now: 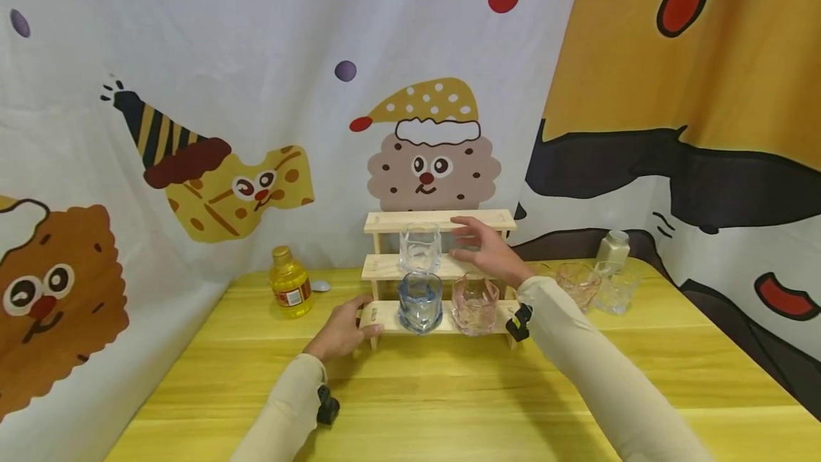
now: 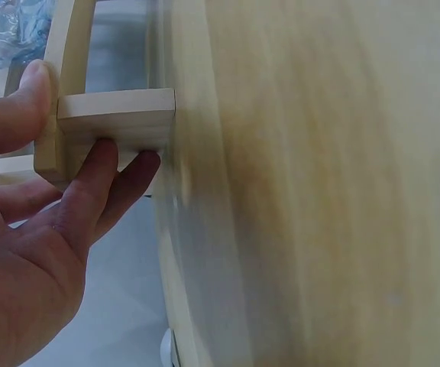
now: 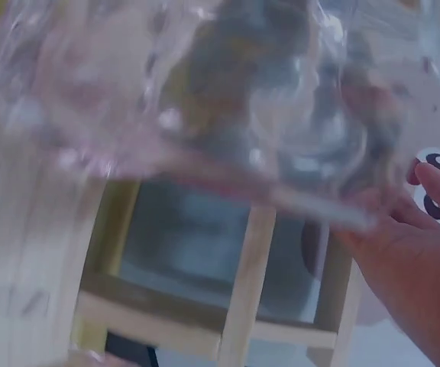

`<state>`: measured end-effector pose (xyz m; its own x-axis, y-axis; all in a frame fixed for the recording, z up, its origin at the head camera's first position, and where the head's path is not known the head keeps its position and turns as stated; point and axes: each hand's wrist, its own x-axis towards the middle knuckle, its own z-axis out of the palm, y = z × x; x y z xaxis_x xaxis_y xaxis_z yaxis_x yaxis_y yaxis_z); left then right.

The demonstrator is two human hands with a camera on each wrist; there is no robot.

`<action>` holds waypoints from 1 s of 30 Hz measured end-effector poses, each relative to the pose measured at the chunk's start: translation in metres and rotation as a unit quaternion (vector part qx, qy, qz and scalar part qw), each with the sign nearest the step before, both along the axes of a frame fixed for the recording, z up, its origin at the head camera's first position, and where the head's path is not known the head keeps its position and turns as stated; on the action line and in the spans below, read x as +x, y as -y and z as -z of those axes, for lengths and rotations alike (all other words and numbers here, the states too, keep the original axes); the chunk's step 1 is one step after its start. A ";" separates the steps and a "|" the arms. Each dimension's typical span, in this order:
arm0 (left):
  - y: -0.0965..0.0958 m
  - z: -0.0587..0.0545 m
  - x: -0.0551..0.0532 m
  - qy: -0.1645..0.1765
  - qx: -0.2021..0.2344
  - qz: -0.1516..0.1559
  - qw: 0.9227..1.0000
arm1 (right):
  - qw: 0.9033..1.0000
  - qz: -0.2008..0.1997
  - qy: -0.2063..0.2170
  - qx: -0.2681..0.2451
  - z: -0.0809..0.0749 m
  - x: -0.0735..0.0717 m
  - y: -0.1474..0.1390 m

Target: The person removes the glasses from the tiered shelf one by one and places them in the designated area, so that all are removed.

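Note:
A three-tier wooden display stand (image 1: 439, 219) stands on the table. My left hand (image 1: 340, 332) grips the left end of its lowest step, with the thumb on the near side and fingers against the wood in the left wrist view. On the middle step sits a clear glass (image 1: 420, 248). The lowest step carries a blue glass (image 1: 420, 305) and, to its right, a pink glass (image 1: 475, 309). My right hand (image 1: 490, 252) hovers just right of the clear glass, fingers spread and holding nothing. Blurred pink glass (image 3: 90, 99) fills the top of the right wrist view.
Left of the stand are a yellow oil bottle (image 1: 291, 284) and a small white spoon (image 1: 320, 286). At the right, partly behind my right forearm, stand another pink glass (image 1: 579, 282), a clear glass (image 1: 618, 291) and a white-capped jar (image 1: 613, 249). A printed curtain (image 1: 256, 34) hangs behind.

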<state>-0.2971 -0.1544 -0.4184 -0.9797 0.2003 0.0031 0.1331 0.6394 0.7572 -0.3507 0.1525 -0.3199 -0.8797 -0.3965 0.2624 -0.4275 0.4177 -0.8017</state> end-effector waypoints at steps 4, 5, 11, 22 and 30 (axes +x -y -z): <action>0.000 0.000 0.000 -0.001 -0.002 0.003 1.000 | 1.000 0.011 0.017 -0.003 0.003 -0.003 0.010; 0.000 0.000 0.000 0.001 -0.001 0.003 1.000 | 1.000 0.013 0.019 -0.003 0.004 -0.004 0.013; -0.001 0.002 0.002 0.010 0.007 0.000 1.000 | 0.999 0.029 0.026 -0.001 0.007 -0.005 0.028; -0.001 0.002 0.002 0.014 -0.002 -0.004 1.000 | 0.997 0.048 0.054 -0.030 0.008 -0.007 0.041; 0.001 -0.001 0.000 0.003 -0.009 -0.002 1.000 | 0.995 0.083 0.038 -0.037 0.010 -0.009 0.057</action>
